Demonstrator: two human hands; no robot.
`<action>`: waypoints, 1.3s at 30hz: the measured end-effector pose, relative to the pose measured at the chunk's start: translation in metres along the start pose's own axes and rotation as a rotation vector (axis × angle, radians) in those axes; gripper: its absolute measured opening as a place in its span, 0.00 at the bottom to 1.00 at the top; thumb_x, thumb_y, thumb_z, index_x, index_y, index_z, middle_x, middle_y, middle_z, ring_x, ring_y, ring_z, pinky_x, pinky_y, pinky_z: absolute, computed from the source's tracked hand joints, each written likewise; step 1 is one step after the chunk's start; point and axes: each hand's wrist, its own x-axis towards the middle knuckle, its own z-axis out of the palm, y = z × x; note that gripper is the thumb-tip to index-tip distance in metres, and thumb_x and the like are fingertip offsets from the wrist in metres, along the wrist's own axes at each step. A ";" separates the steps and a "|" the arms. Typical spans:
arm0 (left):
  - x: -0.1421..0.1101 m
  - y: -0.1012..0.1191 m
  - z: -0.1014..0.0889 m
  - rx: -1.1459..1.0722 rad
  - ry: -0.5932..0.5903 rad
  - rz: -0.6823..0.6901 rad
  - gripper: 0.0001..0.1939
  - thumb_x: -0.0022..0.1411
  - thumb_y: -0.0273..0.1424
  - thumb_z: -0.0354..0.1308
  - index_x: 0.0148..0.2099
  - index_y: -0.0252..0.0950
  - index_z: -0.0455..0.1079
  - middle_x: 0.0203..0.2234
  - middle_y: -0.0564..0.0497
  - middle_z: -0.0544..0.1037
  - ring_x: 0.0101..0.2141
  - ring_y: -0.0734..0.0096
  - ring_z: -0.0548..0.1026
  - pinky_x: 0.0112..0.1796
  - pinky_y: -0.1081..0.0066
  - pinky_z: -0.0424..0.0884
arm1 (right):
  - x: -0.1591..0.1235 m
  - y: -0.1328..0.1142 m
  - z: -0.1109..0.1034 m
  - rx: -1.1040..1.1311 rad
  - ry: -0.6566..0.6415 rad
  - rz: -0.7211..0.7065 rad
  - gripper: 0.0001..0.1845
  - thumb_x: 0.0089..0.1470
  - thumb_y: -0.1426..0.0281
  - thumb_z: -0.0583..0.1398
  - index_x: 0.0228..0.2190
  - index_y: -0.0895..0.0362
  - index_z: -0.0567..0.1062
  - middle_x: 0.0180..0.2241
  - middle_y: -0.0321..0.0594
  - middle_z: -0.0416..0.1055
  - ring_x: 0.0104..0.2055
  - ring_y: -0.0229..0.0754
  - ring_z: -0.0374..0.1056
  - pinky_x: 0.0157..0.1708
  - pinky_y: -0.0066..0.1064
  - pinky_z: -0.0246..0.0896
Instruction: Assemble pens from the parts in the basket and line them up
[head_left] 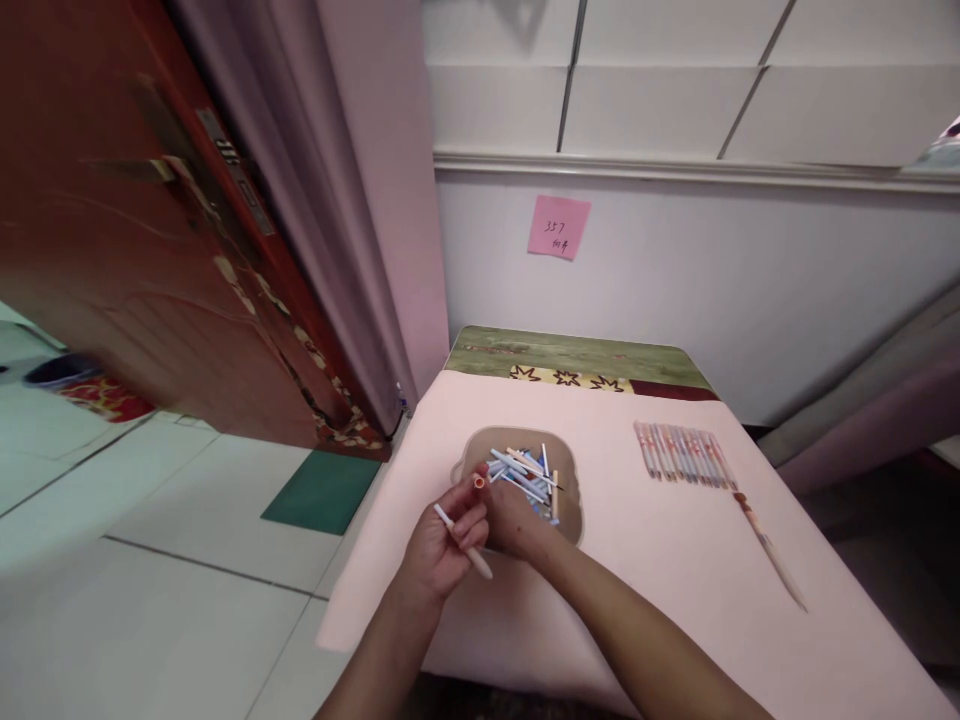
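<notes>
My left hand (448, 545) is closed around a slim pen part (480, 562), white and thin at one end and beige and thicker at the other. At its fingertips shows the round end of a small tube with an orange rim (478, 483). Close against it, my right hand (511, 515) reaches over the near left of a beige tray (480, 437); its fingers are mostly hidden. Loose pen parts (529, 478), blue, white and beige, lie jumbled in the tray.
A row of pens (684, 455) lies on the pink-covered table (637, 600), right of the tray. A single long pen (770, 552) lies nearer the right edge. Behind the table is a wall with a pink note (559, 228); a brown door (150, 250) stands at left.
</notes>
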 end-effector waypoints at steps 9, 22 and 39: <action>0.002 -0.004 0.005 -0.036 0.027 -0.028 0.12 0.64 0.22 0.48 0.44 0.26 0.72 0.26 0.47 0.77 0.10 0.90 0.54 0.10 0.84 0.52 | -0.034 0.018 -0.028 0.142 0.244 0.124 0.07 0.52 0.71 0.55 0.31 0.58 0.73 0.25 0.41 0.74 0.26 0.39 0.67 0.24 0.27 0.53; 0.004 -0.013 0.016 -0.008 0.031 -0.060 0.11 0.63 0.22 0.49 0.44 0.22 0.71 0.25 0.47 0.76 0.10 0.91 0.54 0.10 0.84 0.53 | -0.075 0.016 -0.052 0.588 0.511 0.136 0.05 0.51 0.69 0.59 0.28 0.55 0.76 0.21 0.34 0.71 0.22 0.38 0.65 0.23 0.26 0.57; -0.007 -0.045 0.024 0.567 0.117 0.373 0.23 0.47 0.30 0.68 0.47 0.34 0.70 0.25 0.54 0.76 0.11 0.89 0.57 0.11 0.82 0.50 | -0.091 0.036 -0.030 1.069 0.542 0.232 0.14 0.50 0.58 0.61 0.32 0.56 0.74 0.20 0.33 0.69 0.22 0.37 0.65 0.23 0.27 0.61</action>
